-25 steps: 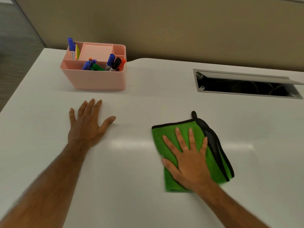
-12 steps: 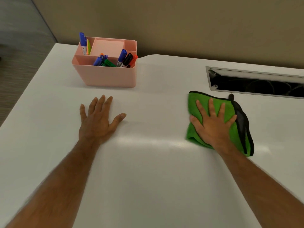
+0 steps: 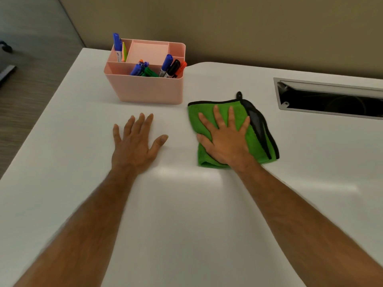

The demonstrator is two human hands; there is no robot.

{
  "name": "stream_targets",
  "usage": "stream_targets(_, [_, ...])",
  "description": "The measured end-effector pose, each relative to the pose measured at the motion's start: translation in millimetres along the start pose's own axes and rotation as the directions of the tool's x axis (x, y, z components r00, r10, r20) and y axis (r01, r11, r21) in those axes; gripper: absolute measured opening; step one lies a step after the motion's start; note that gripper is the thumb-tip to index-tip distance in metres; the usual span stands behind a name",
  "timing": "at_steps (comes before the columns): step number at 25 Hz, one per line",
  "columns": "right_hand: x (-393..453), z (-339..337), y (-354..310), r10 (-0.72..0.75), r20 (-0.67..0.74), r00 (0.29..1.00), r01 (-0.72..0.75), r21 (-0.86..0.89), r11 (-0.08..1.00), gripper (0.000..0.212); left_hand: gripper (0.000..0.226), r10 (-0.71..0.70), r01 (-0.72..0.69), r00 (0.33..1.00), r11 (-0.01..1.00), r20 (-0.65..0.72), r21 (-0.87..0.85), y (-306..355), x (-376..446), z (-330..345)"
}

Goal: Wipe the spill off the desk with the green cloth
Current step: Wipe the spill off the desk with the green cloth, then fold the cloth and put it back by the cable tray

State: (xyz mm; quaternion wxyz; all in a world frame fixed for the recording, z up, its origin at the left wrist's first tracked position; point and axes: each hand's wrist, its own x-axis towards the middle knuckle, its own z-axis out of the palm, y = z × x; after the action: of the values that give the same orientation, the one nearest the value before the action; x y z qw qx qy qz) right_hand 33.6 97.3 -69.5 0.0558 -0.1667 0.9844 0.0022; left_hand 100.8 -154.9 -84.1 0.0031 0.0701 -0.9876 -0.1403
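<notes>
Green cloth (image 3: 207,119) with black trim, white desk (image 3: 186,214), pink organiser (image 3: 149,90), blue, black, orange, green markers (image 3: 166,64).

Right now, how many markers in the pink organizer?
At least 6 in the organizer: one blue back-left; blue and green front-middle; blue, black, orange front-right. More may hide.

A plain beige wall (image 3: 248,27) runs behind the white table (image 3: 186,224), whose glossy top catches soft glare from overhead light. A metal-framed cable opening (image 3: 331,100) is cut into the table at the right, dark inside. At the left lies grey-brown wood-grain floor (image 3: 31,96), beside a greyish panel (image 3: 31,19).
</notes>
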Motion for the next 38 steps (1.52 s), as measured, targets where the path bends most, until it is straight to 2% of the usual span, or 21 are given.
stream_targets(4, [-27.7, 3.0, -28.8, -0.137, 0.009, 0.991, 0.137, -0.012, 0.990, 0.062, 0.084, -0.019, 0.019, 1.000, 0.997, 0.001, -0.070, 1.4, -2.4, -1.4])
stream_targets(8, [-75.0, 4.8, -55.2, -0.256, -0.012, 0.967, 0.256, 0.040, 0.966, 0.058, 0.082, -0.052, 0.050, 0.999, 0.973, -0.001, -0.223, -2.0, -2.4, -4.6])
stream_targets(10, [-103.6, 2.3, -68.3, -0.323, -0.037, 0.946, 0.324, 0.176, 0.930, 0.055, 0.081, -0.077, 0.069, 0.997, 0.933, -0.009, -0.353, -2.7, -4.1, -6.8])
stream_targets(12, [-133.8, -2.9, -80.4, -0.351, -0.027, 0.936, 0.316, 0.501, 0.806, 0.049, 0.084, -0.109, 0.092, 0.994, 0.852, -0.003, -0.515, 0.2, -4.2, -8.1])
stream_targets(13, [-148.4, -8.1, -85.3, -0.361, 0.007, 0.933, 0.247, 0.715, 0.654, 0.046, 0.086, -0.128, 0.111, 0.992, 0.798, 0.014, -0.592, 2.1, -3.3, -7.6])
stream_targets(14, [-161.6, -15.9, -87.8, -0.355, 0.052, 0.934, 0.113, 0.896, 0.429, 0.044, 0.087, -0.160, 0.142, 0.987, 0.731, 0.034, -0.667, 3.8, -2.7, -7.2])
stream_targets(15, [-173.0, -27.2, -89.6, -0.329, 0.114, 0.937, -0.068, 0.987, 0.148, 0.040, 0.086, -0.195, 0.176, 0.979, 0.653, 0.061, -0.736, 4.2, -0.4, -6.6])
stream_targets(16, [-181.7, -37.2, -89.9, -0.265, 0.205, 0.942, -0.243, 0.963, -0.120, 0.033, 0.081, -0.215, 0.212, 0.971, 0.583, 0.102, -0.784, 2.3, 2.0, -3.2])
stream_targets(17, [-185.4, -47.7, -87.0, -0.202, 0.331, 0.922, -0.384, 0.848, -0.365, 0.024, 0.076, -0.214, 0.234, 0.967, 0.544, 0.137, -0.806, 0.5, 2.4, -2.5])
stream_targets(18, [-185.3, -50.5, -80.8, -0.143, 0.431, 0.891, -0.433, 0.713, -0.551, 0.034, 0.076, -0.197, 0.248, 0.966, 0.522, 0.167, -0.816, 1.3, -1.3, -3.5])
stream_targets(20, [-185.2, -63.6, -68.4, -0.017, 0.541, 0.841, -0.375, 0.560, -0.739, 0.070, 0.092, -0.172, 0.269, 0.961, 0.418, 0.215, -0.868, 16.4, -12.3, -10.7])
stream_targets(21, [-181.1, -72.6, -62.0, 0.018, 0.549, 0.835, -0.312, 0.501, -0.807, 0.076, 0.097, -0.166, 0.276, 0.958, 0.300, 0.235, -0.913, 30.9, -19.3, -17.1])
stream_targets(24, [-161.9, -81.0, -40.9, 0.124, 0.471, 0.873, -0.127, 0.466, -0.876, 0.063, 0.101, -0.085, 0.382, 0.912, -0.173, 0.400, -0.908, 87.3, -37.8, -34.2])
stream_targets(25, [-156.9, -82.8, -34.2, 0.175, 0.431, 0.885, -0.060, 0.479, -0.876, 0.063, 0.103, -0.013, 0.456, 0.878, -0.281, 0.479, -0.844, 103.8, -44.2, -35.8])
stream_targets(27, [-146.5, -84.9, -15.1, 0.251, 0.328, 0.911, 0.059, 0.498, -0.865, 0.067, 0.104, 0.142, 0.596, 0.793, -0.381, 0.593, -0.707, 133.2, -57.3, -34.2])
stream_targets(28, [-143.5, -87.0, -4.8, 0.271, 0.280, 0.921, 0.104, 0.492, -0.864, 0.069, 0.097, 0.200, 0.640, 0.760, -0.397, 0.619, -0.658, 145.3, -64.0, -31.8])
stream_targets(30, [-141.1, -86.0, 22.9, 0.290, 0.201, 0.935, 0.157, 0.500, -0.852, 0.070, 0.068, 0.229, 0.663, 0.744, -0.371, 0.628, -0.650, 166.3, -67.7, -22.8])
stream_targets(32, [-142.3, -80.0, 66.0, 0.269, 0.140, 0.953, 0.155, 0.539, -0.828, 0.070, 0.051, 0.177, 0.640, 0.767, -0.273, 0.617, -0.718, 186.6, -58.0, -15.8])
stream_targets(34, [-144.3, -79.9, 114.6, 0.172, 0.103, 0.980, 0.074, 0.608, -0.791, 0.065, 0.051, 0.112, 0.571, 0.821, -0.140, 0.560, -0.809, 208.1, -42.2, -10.7])
stream_targets(36, [-144.0, -85.0, 159.1, 0.123, 0.189, 0.974, -0.065, 0.759, -0.648, 0.057, 0.047, 0.081, 0.493, 0.869, -0.048, 0.489, -0.869, 232.5, -27.4, -9.2])
stream_targets(38, [-138.1, -90.2, 196.1, 0.207, 0.326, 0.922, -0.225, 0.890, -0.397, 0.045, 0.046, 0.067, 0.435, 0.898, 0.017, 0.435, -0.900, 258.4, -15.9, -7.1])
